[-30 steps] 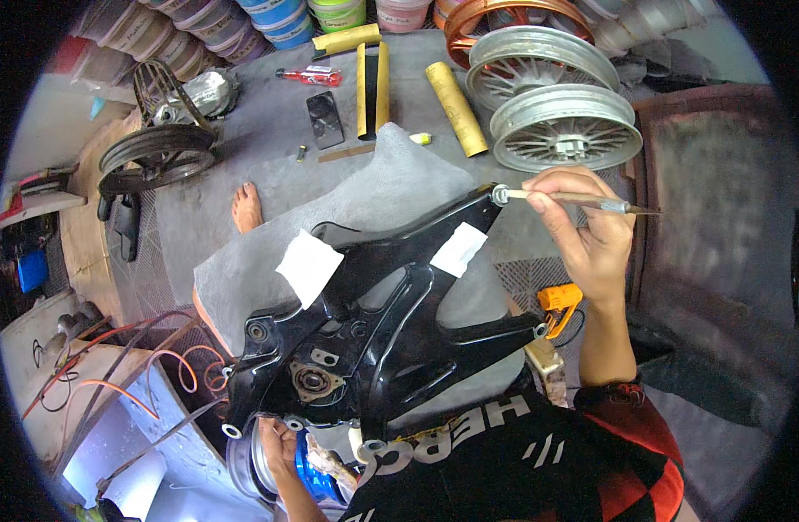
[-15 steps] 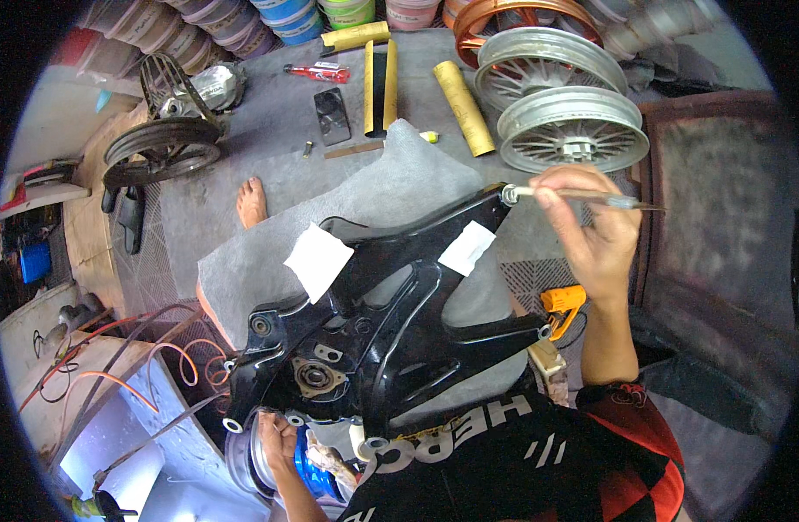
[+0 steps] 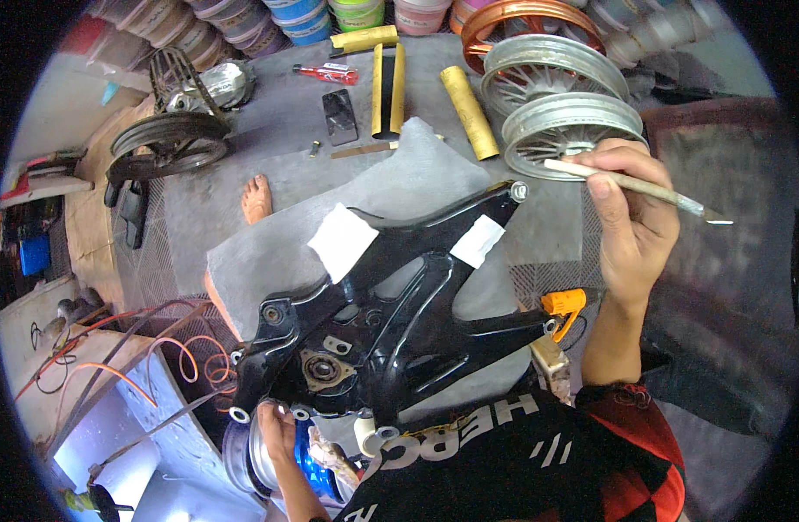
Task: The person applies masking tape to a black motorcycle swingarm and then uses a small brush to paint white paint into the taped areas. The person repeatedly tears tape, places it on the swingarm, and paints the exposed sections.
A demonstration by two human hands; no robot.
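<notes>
While the right hand [image 3: 634,217] pinches a pen-style craft knife [image 3: 651,187] between thumb and fingers, its grip nearly closed, the knife's blunt pale end points left toward the ringed eye [image 3: 518,190] at the upper-right tip of a glossy black motorcycle frame part [image 3: 382,335]. That eye lies to the left of the right hand and slightly below the knife's end, near it but apart, with the blade facing right, away from the black part. The knife slants from upper left down to lower right, across the line of the part's upper beam, which climbs from lower left to upper right. The part lies over a grey mat [image 3: 269,252], with two white paper patches [image 3: 343,243] on it. Nearer its lower-left end is the left hand [image 3: 277,426], at the part's lower edge; its fingertips are partly hidden, so I cannot tell how firmly, if at all, it grips. The right hand is clearly nearer the eye.
</notes>
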